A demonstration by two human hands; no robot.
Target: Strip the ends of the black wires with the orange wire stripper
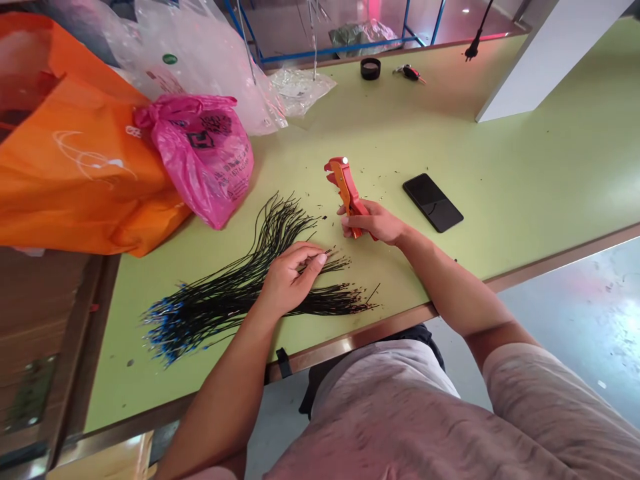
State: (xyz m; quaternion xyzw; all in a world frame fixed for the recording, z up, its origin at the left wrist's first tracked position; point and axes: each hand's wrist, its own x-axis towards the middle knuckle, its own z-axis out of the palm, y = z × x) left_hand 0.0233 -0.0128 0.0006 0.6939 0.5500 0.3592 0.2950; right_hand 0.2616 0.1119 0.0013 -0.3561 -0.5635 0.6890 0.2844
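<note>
A red and orange wire stripper (345,190) stands up out of my right hand (369,221), its handles wrapped by my fingers and its jaws pointing away from me. Close by on the left, my left hand (296,273) pinches the end of a thin black wire between thumb and fingertips. Beneath that hand spreads a large bundle of black wires (225,287) with blue terminals (167,327) at the left end. Many free ends on the right look stripped to copper. A gap separates the tool's jaws from the pinched wire.
A black phone (433,202) lies right of my right hand. Orange (90,147), pink (207,153) and clear plastic bags crowd the left back. Farther back are a black ring-shaped object (371,69), keys (411,73) and a white post (540,63). Small scraps dot the green tabletop (320,140).
</note>
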